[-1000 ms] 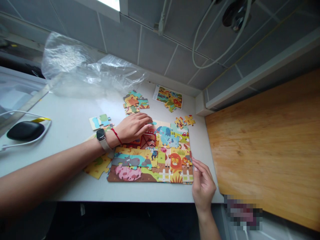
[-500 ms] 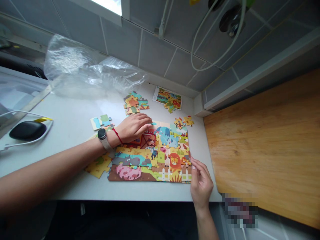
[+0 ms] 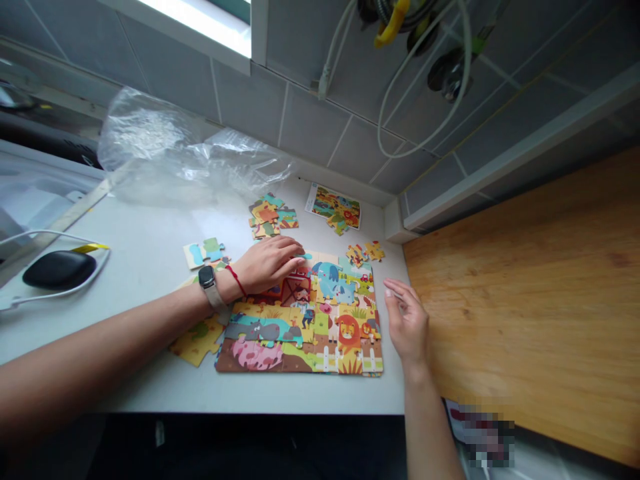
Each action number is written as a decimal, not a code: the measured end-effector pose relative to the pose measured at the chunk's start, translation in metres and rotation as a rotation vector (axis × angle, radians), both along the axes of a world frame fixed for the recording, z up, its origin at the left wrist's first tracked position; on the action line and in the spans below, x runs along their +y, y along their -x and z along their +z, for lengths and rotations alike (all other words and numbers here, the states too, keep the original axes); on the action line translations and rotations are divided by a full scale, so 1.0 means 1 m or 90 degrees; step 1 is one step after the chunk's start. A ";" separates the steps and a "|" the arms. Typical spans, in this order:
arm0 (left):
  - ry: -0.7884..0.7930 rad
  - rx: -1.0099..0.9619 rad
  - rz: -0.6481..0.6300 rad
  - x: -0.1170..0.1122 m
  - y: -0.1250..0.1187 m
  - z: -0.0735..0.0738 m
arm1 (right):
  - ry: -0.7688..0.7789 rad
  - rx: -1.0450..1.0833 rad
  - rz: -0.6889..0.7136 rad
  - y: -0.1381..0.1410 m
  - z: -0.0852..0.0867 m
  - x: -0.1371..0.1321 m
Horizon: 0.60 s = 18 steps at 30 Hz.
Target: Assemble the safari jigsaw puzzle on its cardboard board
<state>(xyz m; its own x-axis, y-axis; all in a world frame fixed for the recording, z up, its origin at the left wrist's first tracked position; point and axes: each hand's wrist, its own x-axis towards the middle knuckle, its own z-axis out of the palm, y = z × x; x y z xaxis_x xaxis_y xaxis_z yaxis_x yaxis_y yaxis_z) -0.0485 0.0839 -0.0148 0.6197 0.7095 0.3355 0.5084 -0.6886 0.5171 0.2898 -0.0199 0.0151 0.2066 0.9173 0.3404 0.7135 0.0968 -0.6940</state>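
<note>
The left hand (image 3: 265,265) lies palm-down on the upper edge of the jigsaw puzzle (image 3: 260,333), and whether it pinches a piece cannot be told. The right hand (image 3: 407,323) hangs open just beside the puzzle. Across the white counter (image 3: 130,247) lie a black corded object (image 3: 59,270), a clear plastic bag (image 3: 170,157), loose puzzle pieces (image 3: 265,217) and a picture card (image 3: 334,207). A wooden board (image 3: 520,300) sits rightmost, below grey wall tiles (image 3: 310,127).

Puzzle pieces (image 3: 320,333): thick card, printed, approx matt w/ faint sheen. Clear plastic bag (image 3: 150,133): thin, crinkled, v glossy. Table (image 3: 145,233): smooth white laminate, slight shine. Wood board (image 3: 520,300): pale, fine grain, smooth, semi-gloss finish. Wall tiles (image 3: 310,120): grey, smooth, matt-ish.
</note>
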 end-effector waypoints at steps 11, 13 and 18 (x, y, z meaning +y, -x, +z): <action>-0.041 0.031 0.001 -0.003 -0.001 0.002 | -0.059 -0.045 0.076 0.027 -0.018 0.102; -0.046 0.030 -0.001 -0.004 0.000 0.002 | -0.098 -0.059 0.069 0.032 -0.022 0.098; -0.040 -0.021 -0.008 -0.002 0.003 0.007 | -0.090 0.047 0.021 0.024 -0.027 0.093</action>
<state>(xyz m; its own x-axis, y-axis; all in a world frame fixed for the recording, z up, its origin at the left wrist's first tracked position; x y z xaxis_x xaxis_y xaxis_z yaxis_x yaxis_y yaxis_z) -0.0511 0.0814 -0.0078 0.6158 0.6789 0.3999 0.4832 -0.7263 0.4889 0.2658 0.0733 -0.0119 0.2060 0.8678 0.4522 0.6563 0.2203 -0.7217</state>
